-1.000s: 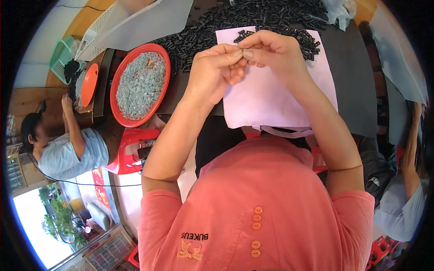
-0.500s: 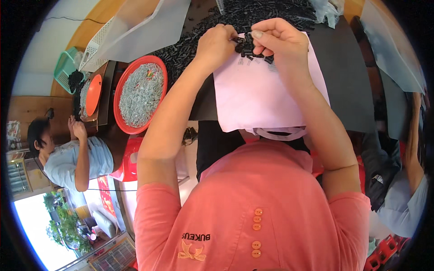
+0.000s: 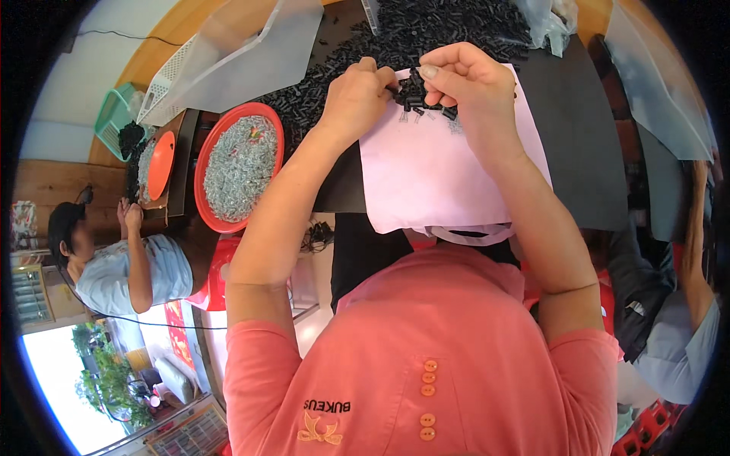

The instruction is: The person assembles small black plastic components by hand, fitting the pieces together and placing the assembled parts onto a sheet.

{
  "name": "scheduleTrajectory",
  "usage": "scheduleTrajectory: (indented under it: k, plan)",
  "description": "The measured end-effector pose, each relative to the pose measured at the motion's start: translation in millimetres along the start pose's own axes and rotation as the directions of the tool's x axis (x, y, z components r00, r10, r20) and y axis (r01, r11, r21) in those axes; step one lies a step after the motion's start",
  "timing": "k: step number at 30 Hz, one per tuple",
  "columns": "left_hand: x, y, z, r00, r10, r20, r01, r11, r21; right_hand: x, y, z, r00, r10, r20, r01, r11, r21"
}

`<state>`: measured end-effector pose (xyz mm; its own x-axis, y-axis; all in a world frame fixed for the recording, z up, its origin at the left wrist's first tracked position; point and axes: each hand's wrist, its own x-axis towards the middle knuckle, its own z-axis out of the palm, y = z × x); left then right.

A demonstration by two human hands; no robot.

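Fingers [image 3: 430,72] of the right hand [image 3: 479,87] pinch narrowly, contents unclear, by black pieces [image 3: 413,95] on a pink sheet [image 3: 449,178] (left hand [image 3: 356,95] alongside, grip hidden).

Head cam = L one of a side-by-side pair on wearer's head, wide fisheye, facing down & fwd; shirt [image 3: 411,327] v close, lower ctr; L hand [image 3: 359,93] & R hand [image 3: 473,83] a bit farther, upper ctr; table [image 3: 582,144] beyond, up toward top edge; co-worker [image 3: 137,270] well off nr L rim, tipped sideways; corners dark, edges bent
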<state>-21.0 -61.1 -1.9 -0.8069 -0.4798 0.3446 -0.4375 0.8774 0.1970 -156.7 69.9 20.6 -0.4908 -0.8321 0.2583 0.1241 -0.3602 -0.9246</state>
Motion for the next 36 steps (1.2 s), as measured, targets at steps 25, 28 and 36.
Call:
scheduleTrajectory:
  k: [25, 28, 36]
  plan:
    - [-43.4, 19.1, 5.5, 0.983, 0.026, -0.183, -0.034, 0.999, -0.040, -0.6, 17.1, -1.7, 0.994, -0.086, 0.061, 0.096, 0.979, -0.180]
    - [-47.8, 17.4, 4.9, 0.974, 0.006, -0.226, -0.035, 0.992, -0.123, -1.8, 17.1, -0.4, 0.994, -0.077, 0.079, 0.089, 0.982, -0.169]
    - [-56.8, 50.9, -11.5, 0.912, -0.409, -0.032, 0.173, 0.453, -0.875, -10.1, 32.4, 8.1, 0.963, -0.139, 0.231, 0.234, 0.856, -0.462]
